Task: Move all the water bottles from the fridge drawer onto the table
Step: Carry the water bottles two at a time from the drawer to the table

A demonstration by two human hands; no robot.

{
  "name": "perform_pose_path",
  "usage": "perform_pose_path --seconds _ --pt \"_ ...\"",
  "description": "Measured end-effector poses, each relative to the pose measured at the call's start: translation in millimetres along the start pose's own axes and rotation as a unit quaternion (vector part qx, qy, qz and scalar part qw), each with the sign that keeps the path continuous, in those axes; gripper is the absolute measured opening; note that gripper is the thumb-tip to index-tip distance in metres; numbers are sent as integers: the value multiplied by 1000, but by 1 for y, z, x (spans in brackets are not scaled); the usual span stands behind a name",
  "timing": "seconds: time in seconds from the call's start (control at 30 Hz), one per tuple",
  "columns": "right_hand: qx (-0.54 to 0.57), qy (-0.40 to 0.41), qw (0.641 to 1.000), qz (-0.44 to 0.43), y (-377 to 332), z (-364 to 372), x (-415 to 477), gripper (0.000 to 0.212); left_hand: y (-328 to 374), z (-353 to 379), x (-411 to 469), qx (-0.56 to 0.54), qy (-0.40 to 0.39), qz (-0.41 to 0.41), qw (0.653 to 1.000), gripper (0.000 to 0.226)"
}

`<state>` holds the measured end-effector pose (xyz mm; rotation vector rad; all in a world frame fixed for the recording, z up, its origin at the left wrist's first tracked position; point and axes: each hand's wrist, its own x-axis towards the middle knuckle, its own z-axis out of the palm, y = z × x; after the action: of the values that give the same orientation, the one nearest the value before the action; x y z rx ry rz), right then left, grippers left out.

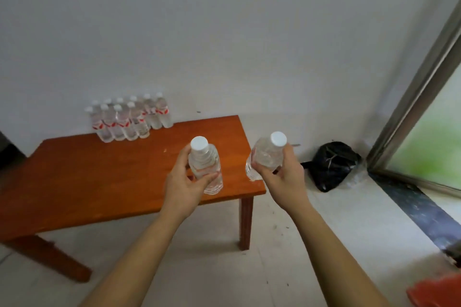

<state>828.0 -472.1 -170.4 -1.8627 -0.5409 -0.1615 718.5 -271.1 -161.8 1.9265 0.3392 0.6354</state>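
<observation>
Each hand carries a water bottle: left hand (pixel 185 182) grips one (pixel 205 167), right hand (pixel 282 174) another (pixel 264 154), above the table (pixel 99 182). Next, probably, stand both upright near the far cluster of bottles (pixel 129 118).

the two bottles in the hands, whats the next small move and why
Probably carry both toward the far edge of the table and stand them beside the bottle group. The left hand and right hand each grip a bottle above the table's near right end.
</observation>
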Motion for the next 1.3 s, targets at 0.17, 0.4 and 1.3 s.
perform_pose_path --seconds 0.17,0.4,1.3 --pt "18 -45 999 -10 15 84 71 58 -52 -34 67 20 56 -23 998 80" --pt "57 -99 993 -13 50 180 206 65 -110 -53 212 94 102 -25 990 83" --pt "-81 -172 980 66 124 504 411 72 -367 -157 507 261 -10 -130 956 73"
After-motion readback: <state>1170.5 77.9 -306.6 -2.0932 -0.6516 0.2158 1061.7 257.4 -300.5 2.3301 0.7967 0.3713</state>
